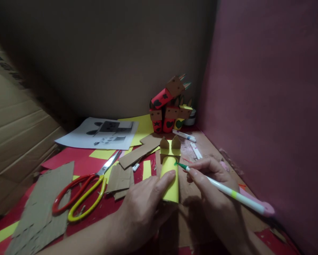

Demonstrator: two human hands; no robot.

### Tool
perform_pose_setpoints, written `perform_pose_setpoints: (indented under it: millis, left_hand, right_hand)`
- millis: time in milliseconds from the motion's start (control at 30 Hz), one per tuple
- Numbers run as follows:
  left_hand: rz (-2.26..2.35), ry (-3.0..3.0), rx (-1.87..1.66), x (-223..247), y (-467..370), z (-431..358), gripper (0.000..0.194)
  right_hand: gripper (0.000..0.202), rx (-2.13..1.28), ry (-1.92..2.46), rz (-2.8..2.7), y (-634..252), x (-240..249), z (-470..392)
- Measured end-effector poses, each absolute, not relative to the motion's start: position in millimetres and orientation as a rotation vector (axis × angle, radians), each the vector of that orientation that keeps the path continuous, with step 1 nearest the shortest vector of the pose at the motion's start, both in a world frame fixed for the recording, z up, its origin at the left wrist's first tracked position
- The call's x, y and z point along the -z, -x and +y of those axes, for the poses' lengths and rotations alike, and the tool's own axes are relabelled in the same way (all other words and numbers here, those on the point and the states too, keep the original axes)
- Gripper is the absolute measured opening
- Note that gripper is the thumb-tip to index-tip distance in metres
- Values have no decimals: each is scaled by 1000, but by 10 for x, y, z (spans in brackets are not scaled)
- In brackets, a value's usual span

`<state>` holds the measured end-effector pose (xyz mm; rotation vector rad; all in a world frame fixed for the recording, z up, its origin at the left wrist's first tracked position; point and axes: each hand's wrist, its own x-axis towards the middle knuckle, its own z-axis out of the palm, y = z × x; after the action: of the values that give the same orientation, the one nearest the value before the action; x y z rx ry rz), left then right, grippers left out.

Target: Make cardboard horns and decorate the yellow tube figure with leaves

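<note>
A yellow paper tube figure (pixel 170 187) with a cardboard head and two brown ears lies in front of me, its head pointing away. My left hand (pixel 145 198) is wrapped round the tube's near part, thumb on top. My right hand (pixel 214 191) grips a white marker (pixel 229 191) with a green tip. That tip touches the tube's upper right side, where a small green mark shows. The fingertips of my left hand under the tube are hidden.
Red-and-yellow-handled scissors (pixel 99 173) lie left, among cardboard pieces (pixel 45 209) and coloured paper. A printed sheet (pixel 76 136) lies behind them. Several finished figures (pixel 168 118) are stacked at the back, near loose markers (pixel 184 135). A pink wall (pixel 267 88) stands right.
</note>
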<state>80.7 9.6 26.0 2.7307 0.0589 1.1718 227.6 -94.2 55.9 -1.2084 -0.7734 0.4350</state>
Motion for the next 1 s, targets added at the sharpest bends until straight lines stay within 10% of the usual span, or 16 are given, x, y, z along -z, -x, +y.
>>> perform_pose_setpoints:
  millis: [1000]
  left_hand:
    - [61, -2722, -1164, -274, -814, 88, 50]
  right_hand:
    - [9, -524, 1142, -761, -2247, -618, -971]
